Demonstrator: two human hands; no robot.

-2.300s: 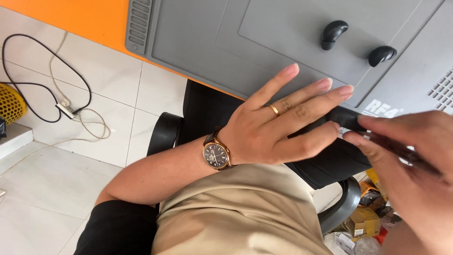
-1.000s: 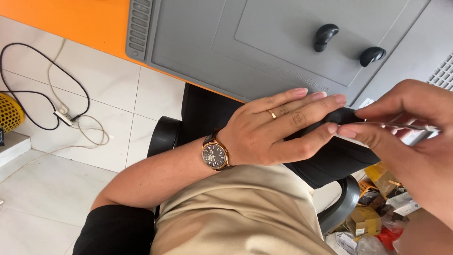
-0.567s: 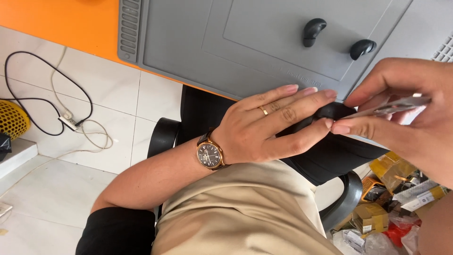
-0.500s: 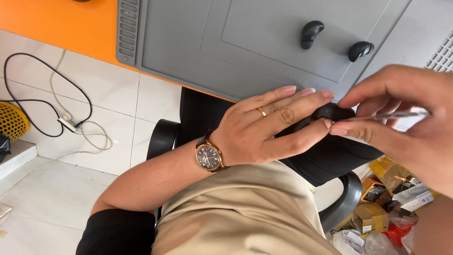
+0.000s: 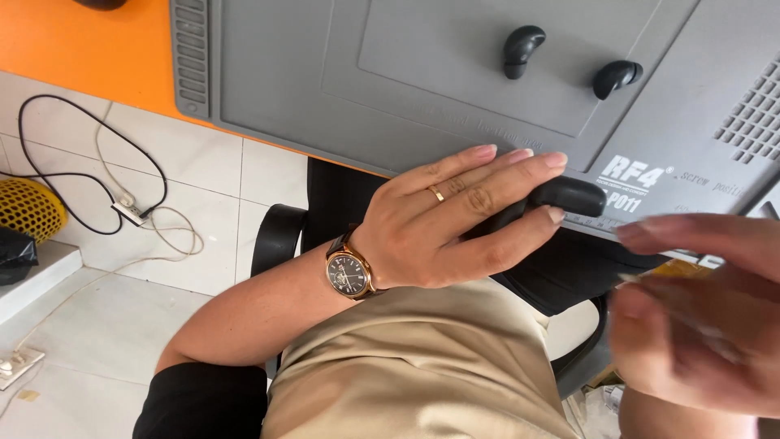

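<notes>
My left hand [image 5: 443, 223], with a ring and a wristwatch, is wrapped around a black rounded object [image 5: 573, 195] at the near edge of a grey work mat [image 5: 341, 89]. Only the object's right end shows past my fingers. My right hand [image 5: 699, 325] is blurred at the lower right, a short way from the black object. Its fingers pinch a thin tool [image 5: 630, 278] with something yellowish behind it. Two black earbuds [image 5: 520, 50] [image 5: 616, 77] lie on the mat beyond my left hand.
The mat lies on an orange table [image 5: 73, 49]. Below me are a black chair [image 5: 276, 236], my beige-clad lap and a white tiled floor with a black cable [image 5: 97, 175], a yellow mesh thing [image 5: 28, 207] and clutter at lower right.
My right hand has pulled down and to the right, away from the black object, with the thin tool still pinched. My left hand keeps its hold on the black object.
</notes>
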